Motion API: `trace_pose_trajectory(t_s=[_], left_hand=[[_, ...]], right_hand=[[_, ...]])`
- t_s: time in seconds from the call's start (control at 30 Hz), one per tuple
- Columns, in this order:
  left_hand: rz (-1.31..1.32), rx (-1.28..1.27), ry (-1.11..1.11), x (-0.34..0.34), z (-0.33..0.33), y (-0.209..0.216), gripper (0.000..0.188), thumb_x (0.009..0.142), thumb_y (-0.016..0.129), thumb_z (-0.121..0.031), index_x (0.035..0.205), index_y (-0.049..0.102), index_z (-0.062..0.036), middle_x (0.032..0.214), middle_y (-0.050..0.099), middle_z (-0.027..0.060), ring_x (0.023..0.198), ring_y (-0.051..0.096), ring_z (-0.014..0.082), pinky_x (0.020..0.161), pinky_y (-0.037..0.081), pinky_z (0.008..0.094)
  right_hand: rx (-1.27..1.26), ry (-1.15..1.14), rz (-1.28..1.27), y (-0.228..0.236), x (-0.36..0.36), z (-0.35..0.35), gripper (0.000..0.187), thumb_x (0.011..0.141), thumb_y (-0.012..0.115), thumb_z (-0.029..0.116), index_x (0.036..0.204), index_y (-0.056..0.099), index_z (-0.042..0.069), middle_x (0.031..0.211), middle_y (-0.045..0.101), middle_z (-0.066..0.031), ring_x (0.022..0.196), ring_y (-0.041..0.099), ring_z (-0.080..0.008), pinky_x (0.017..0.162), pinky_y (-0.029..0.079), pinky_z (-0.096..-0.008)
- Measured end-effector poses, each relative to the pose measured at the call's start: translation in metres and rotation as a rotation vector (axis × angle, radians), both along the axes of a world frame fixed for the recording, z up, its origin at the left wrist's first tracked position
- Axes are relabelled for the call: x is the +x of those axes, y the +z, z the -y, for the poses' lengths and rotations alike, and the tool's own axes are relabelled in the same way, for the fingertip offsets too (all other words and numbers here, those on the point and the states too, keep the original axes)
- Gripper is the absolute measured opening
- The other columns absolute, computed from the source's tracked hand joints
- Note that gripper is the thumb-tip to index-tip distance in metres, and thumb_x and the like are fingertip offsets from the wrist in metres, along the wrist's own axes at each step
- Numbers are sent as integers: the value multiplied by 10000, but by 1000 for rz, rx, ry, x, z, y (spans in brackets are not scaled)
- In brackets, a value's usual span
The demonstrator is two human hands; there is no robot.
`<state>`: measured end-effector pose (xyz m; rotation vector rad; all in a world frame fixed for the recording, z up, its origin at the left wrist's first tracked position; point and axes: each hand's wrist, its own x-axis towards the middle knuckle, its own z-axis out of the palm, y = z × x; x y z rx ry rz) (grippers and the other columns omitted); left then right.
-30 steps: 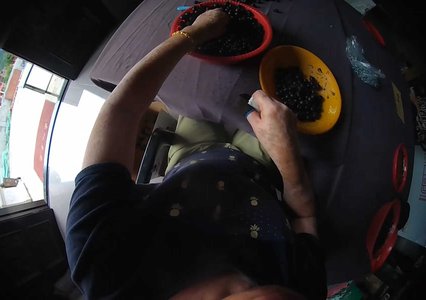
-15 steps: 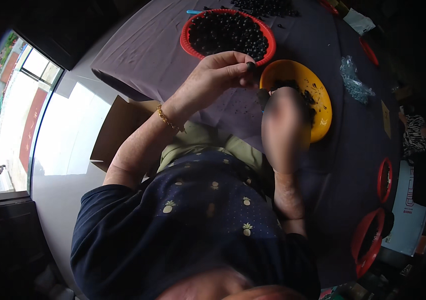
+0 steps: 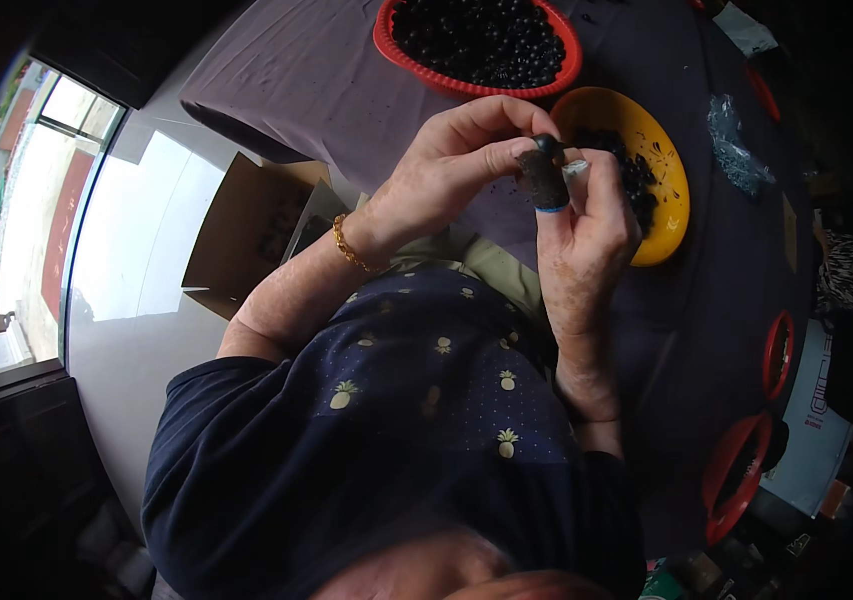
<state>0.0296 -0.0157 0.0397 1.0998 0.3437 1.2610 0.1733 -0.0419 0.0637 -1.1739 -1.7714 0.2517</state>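
Above my lap, my left hand pinches a small shiny black round piece between thumb and forefinger. Close against it is my right hand, its fingers curled in. A dark sleeve with a blue edge covers the right thumb, and a white wrap shows at the forefinger. Whether the right fingers hold anything besides touching the piece is hidden. Just beyond my hands stands a red basin full of similar black pieces. Beside the right hand, a yellow bowl contains black pieces and scraps.
A dark cloth covers the table. On it lie a crumpled clear plastic bag and, farther right, red basins. An open cardboard box stands left of my lap. Another person's patterned clothing shows at the far right.
My right hand has come up from the yellow bowl to meet the left hand at the black piece. The basin and bowl appear higher and farther right in the picture.
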Motion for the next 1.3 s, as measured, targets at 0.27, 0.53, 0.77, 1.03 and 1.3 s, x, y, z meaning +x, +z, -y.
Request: trace_pose_trajectory(t_s=[0.27,0.53,0.77,1.03,1.3], left_hand=[[-106,115,53,-1,4,4,275,897,586,-182,1099,542,-2,1011,572,31,954,534,100,852,431,255],[-120,173,79,-1,5,5,257,900,577,-158,1094,543,7,1008,569,36,949,537,107,836,439,256],[-145,110,50,-5,5,11,243,892,583,-167,1058,567,10,964,584,34,876,551,95,771,456,242],[-174,36,-134,-14,-1,18,245,877,595,-178,1022,591,19,870,618,46,700,579,74,602,450,179],[-179,-133,-357,-25,-14,25,204,903,538,-102,1028,584,52,906,629,77,661,599,95,707,574,322]], right_hand=[[12,30,-33,0,2,2,120,880,589,132,880,560,16,649,540,-53,578,531,-144,551,439,-293],[29,43,-22,0,3,1,146,888,588,156,853,555,19,621,521,-59,561,519,-151,538,431,-300],[92,73,30,0,7,-2,175,887,594,157,809,537,12,581,508,-59,540,525,-157,527,433,-303],[124,94,86,-2,11,-6,290,773,711,211,705,474,59,597,528,-51,528,566,-213,466,442,-324],[142,118,197,-3,17,-10,282,745,727,189,703,480,58,603,544,-52,534,578,-220,465,453,-331]])
